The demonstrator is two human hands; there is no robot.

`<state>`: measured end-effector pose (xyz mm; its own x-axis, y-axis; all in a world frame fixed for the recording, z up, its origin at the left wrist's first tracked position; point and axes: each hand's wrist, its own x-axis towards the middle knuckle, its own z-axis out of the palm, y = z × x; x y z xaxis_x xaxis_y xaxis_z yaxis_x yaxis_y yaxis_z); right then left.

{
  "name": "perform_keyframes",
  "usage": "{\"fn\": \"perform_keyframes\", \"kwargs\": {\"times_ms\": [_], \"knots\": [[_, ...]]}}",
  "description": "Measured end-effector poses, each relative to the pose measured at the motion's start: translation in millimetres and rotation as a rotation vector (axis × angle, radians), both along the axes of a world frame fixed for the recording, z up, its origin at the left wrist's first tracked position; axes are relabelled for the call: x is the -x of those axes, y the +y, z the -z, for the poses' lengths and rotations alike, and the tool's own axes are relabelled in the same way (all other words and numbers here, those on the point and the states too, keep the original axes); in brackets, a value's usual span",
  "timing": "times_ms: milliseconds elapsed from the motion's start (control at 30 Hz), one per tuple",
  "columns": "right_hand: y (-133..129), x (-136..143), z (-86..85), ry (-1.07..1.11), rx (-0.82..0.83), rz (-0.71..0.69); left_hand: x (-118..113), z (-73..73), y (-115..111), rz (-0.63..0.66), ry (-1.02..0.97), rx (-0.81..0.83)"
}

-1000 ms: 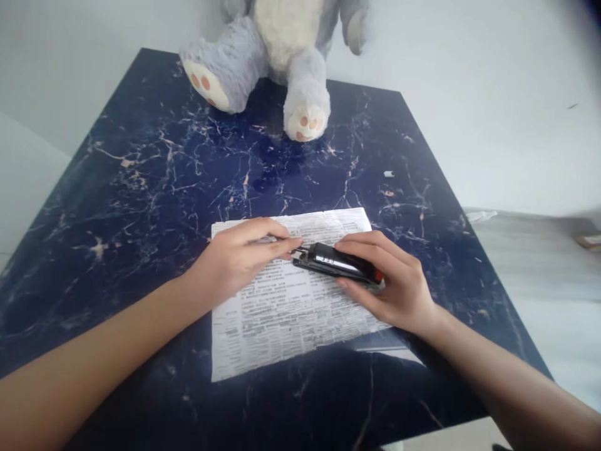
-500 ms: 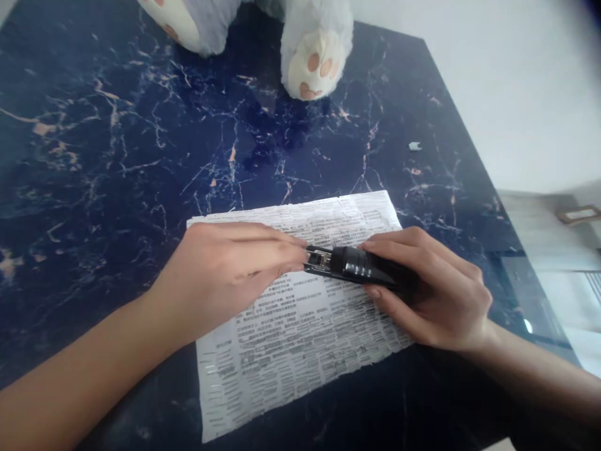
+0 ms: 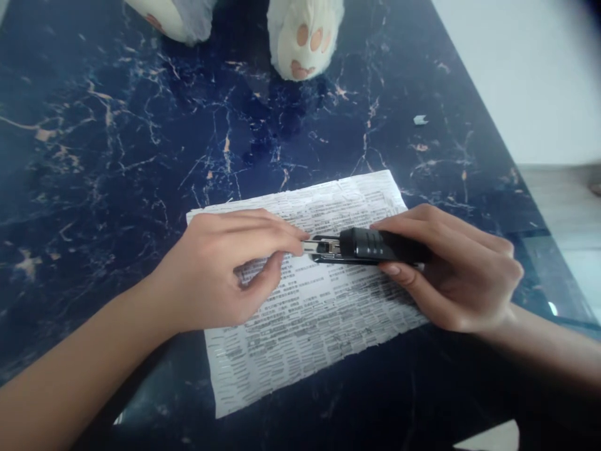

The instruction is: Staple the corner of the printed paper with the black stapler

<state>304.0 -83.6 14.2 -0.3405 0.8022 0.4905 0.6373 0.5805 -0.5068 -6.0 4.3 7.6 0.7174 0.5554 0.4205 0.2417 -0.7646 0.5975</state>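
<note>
My right hand (image 3: 464,269) wraps round the rear of a black stapler (image 3: 380,244), thumb on the near side and fingers on the far side. A bright metal part shows at the stapler's left end. There, my left hand (image 3: 235,269) touches the tip with its fingertips; its thumb is bent in below the index finger. Whether something small is between those fingertips, I cannot make out. Under both hands lies a printed sheet of paper (image 3: 300,338), covered in dense text, with rough edges.
The dark blue marbled table (image 3: 154,125) spreads around the paper. At the far side are the feet of a plush toy (image 3: 305,44). A small white scrap (image 3: 420,119) lies at the right, and a white corner piece (image 3: 493,437) shows at the lower right.
My right hand and the stapler have shifted right and slightly up in view. The left thumb has drawn back from the stapler's tip, where more metal now shows. The view has tilted down a little.
</note>
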Motion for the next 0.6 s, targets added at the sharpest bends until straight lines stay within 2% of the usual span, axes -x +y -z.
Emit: {"fn": "perform_keyframes", "kwargs": {"times_ms": [100, 267, 367, 467, 600], "knots": [[0.1, -3.3, 0.9, 0.017, -0.014, -0.013, 1.0, 0.8, 0.3, 0.041, 0.012, 0.020], [-3.7, -0.9, -7.6, 0.056, 0.021, -0.102, 0.4, 0.8, 1.4, -0.038, -0.024, 0.150], [-10.0, 8.5, -9.7, 0.074, -0.006, -0.228, -2.4, 4.7, 2.6, 0.046, -0.051, 0.159], [-14.1, 18.6, -4.7, 0.080, -0.010, -0.344, -6.2, 11.4, 3.1, 0.171, -0.061, 0.068], [-10.1, 25.1, 2.0, 0.064, -0.011, -0.371, -7.8, 15.6, 3.6, 0.230, -0.006, 0.012]]}}
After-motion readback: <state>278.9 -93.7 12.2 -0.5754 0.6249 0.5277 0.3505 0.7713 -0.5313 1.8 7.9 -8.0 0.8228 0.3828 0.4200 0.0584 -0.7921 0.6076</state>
